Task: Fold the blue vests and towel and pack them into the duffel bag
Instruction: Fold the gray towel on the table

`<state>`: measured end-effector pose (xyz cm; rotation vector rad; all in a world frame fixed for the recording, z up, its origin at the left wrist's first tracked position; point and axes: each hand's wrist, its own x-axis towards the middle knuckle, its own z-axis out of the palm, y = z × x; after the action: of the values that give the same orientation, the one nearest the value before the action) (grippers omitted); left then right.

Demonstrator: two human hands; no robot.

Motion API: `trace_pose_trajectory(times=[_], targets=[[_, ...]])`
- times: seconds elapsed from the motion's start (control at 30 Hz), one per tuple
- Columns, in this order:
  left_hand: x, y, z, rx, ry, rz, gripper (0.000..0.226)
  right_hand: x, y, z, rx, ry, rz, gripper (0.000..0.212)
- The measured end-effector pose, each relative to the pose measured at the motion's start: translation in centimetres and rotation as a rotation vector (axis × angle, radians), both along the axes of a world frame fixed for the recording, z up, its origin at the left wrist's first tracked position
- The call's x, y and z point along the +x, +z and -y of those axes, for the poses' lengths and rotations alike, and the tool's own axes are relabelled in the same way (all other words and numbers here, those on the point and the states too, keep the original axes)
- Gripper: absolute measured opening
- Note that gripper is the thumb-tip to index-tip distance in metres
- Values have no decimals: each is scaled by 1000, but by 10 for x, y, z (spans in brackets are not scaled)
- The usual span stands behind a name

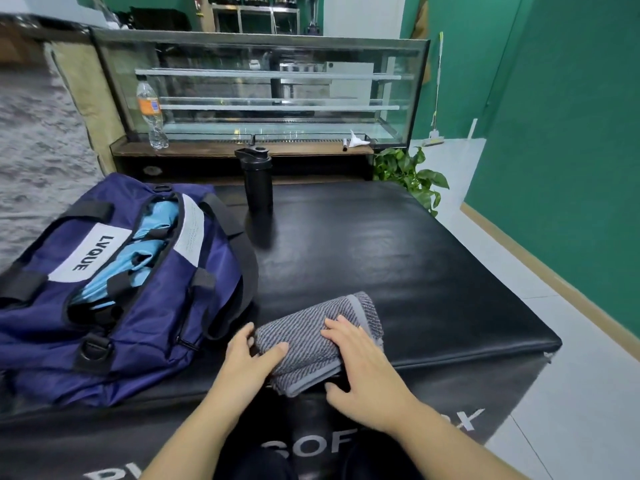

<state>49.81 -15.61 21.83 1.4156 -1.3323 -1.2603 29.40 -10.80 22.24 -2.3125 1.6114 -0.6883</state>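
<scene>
At the desk [398, 258] edge, the folded towel [311, 341] is clasped by the left hand [247, 358] and apparently pressed flat under the open right hand [360, 362].

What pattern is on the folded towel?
Grey with fine diagonal stripes, towel, seen in the head view.
</scene>
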Motion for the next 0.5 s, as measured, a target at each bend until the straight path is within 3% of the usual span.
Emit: trace_pose_trajectory(times=[0.07,0.17,0.2,0.33,0.4,0.5], targets=[[-2,2,0,75,-51,41,80,2,-1,2,0,-14,11,78],[-15,16,-16,66,27,-16,48,5,-8,4,-13,-34,35,95],[-19,19,-20,37,52,-20,47,6,-10,4,-40,-40,42,100],[-33,30,-41,25,115,-81,64,2,-12,0,-22,3,29,118],[-32,37,-45,50,153,-225,56,3,-8,-2,-68,12,24,112],[-33,52,-49,35,135,-401,40,11,-2,-4,-306,-126,80,82]])
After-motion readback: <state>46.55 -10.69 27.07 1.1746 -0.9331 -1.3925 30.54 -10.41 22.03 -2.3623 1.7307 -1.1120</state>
